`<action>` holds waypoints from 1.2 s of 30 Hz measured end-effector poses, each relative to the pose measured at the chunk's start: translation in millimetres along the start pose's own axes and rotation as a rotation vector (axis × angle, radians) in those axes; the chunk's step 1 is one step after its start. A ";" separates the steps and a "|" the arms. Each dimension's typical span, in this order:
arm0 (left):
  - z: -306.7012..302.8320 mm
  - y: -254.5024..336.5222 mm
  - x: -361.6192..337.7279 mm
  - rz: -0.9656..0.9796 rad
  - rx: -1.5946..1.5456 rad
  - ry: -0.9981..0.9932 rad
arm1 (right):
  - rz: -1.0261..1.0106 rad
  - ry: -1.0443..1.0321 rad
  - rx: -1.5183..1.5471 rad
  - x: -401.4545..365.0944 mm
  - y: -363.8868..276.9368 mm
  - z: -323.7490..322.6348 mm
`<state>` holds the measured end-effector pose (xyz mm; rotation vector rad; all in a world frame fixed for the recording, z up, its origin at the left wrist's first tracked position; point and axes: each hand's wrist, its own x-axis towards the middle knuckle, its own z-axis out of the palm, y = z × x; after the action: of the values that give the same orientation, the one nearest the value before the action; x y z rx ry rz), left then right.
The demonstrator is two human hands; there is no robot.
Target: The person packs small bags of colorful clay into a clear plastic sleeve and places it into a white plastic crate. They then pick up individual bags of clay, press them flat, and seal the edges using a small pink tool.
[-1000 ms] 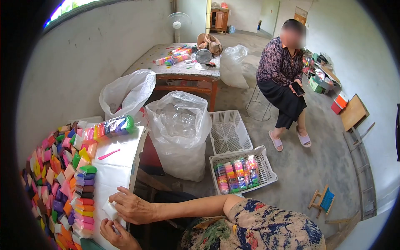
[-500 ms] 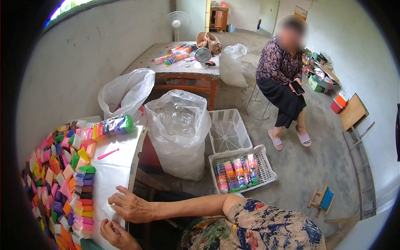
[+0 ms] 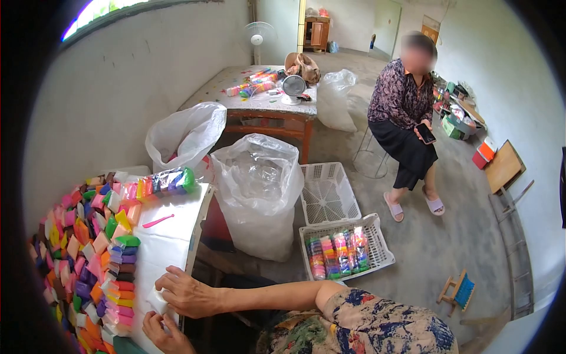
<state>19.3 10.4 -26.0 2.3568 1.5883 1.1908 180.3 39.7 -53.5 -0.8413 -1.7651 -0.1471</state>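
My right hand (image 3: 190, 293) has its fingers curled over a white packet (image 3: 157, 301) on the white sheet (image 3: 168, 248) covering the worktop. Below it my left hand (image 3: 167, 334) rests at the sheet's edge with bent fingers near the packet; whether it grips anything is hidden. Beside the hands runs a row of small coloured packets (image 3: 122, 286), black, orange, yellow and pink among them. A pink plastic tool (image 3: 158, 220) lies farther up the sheet. Beyond that, a clear sleeve of coloured packets (image 3: 159, 184) stretches across the sheet's end.
A large heap of coloured packets (image 3: 71, 253) covers the worktop's left side. Plastic bags (image 3: 259, 194) and white baskets (image 3: 377, 259) stand on the floor, one basket holding filled sleeves. A seated person (image 3: 404, 112) holds a phone. A small stool (image 3: 458, 290) is at lower right.
The whole view has shifted slightly, so things sit a little lower and farther right. My hands stay at the white packet with little visible movement.
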 end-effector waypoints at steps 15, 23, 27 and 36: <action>0.0 -12.4 4.7 0.020 -0.110 0.000 | -0.003 -0.018 0.008 -2.2 3.1 7.1; 1.0 -8.0 3.0 0.069 -0.066 0.039 | -0.066 -0.029 -0.054 -3.3 6.7 7.1; 3.1 -13.7 0.9 0.089 -0.055 -0.031 | -0.074 -0.029 0.043 -2.8 10.4 0.4; -8.7 8.0 -6.7 0.149 -0.011 0.348 | 0.299 -0.073 0.327 16.6 -7.6 -31.6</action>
<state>18.8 -1.8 -20.1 2.3978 1.5037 1.7159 198.5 26.3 -24.9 -0.8642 -1.6500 0.3643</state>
